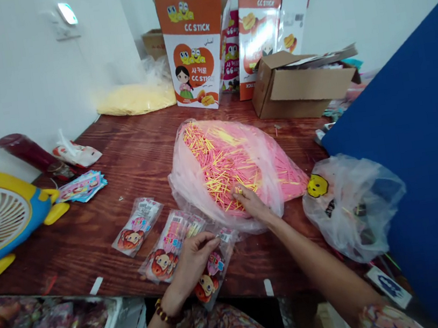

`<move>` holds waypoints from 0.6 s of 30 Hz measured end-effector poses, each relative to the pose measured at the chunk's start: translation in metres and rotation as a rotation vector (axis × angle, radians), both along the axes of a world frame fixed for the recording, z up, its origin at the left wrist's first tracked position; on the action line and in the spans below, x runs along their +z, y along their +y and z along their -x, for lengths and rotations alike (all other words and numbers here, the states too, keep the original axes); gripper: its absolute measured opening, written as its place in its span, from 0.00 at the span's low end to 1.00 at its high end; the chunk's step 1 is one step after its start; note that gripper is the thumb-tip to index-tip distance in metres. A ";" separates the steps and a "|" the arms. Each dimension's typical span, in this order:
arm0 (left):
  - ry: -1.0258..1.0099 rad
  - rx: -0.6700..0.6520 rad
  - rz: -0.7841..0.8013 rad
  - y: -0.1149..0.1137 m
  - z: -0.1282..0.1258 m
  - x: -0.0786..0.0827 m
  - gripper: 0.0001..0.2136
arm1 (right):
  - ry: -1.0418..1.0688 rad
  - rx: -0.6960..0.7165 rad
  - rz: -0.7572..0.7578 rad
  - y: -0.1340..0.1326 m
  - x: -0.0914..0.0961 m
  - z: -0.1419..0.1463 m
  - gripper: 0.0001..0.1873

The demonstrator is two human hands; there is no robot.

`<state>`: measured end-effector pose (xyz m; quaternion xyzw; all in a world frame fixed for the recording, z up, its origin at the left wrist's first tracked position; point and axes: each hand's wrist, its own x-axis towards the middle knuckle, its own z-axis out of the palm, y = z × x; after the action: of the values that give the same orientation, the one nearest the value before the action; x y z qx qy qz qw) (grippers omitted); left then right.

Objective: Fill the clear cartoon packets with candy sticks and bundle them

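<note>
Thin pink and yellow sticks (pixel 220 169) lie heaped in the mouth of a translucent plastic bag (pixel 180 172) on a dark red, wood-grained tabletop (pixel 130 144). Each looks light, stiff and probably brittle, best taken in small bunches at mid-length; the soft bag would likely slump if lifted by one side. At the opening the sticks point every which way, while the bag's long axis runs left to right, tapering rightward. A right hand (pixel 254 206) dips its fingers into the heap; whether they grip any sticks cannot be told. A left hand (pixel 195 255) pinches the upper part of a clear, cartoon-printed packet (pixel 208 286), which slants away to the right. Similar clear packets (pixel 163 261) lie alongside; an orange-and-white carton (pixel 194 48) stands beyond.
</note>
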<state>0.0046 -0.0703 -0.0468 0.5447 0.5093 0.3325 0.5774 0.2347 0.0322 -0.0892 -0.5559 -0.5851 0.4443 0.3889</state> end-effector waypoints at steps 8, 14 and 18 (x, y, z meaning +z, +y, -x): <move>-0.014 0.019 0.007 0.001 0.000 0.004 0.13 | -0.052 0.003 -0.056 -0.006 0.000 0.000 0.09; -0.049 0.064 -0.018 0.004 0.001 0.005 0.13 | 0.064 -0.075 -0.012 -0.004 0.012 0.002 0.10; -0.085 0.108 -0.045 0.014 -0.004 0.013 0.13 | 0.421 -0.219 -0.059 -0.010 0.048 0.010 0.12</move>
<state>0.0083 -0.0563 -0.0338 0.5146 0.5055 0.3974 0.5672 0.2248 0.0223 -0.0408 -0.4994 -0.4400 0.4882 0.5644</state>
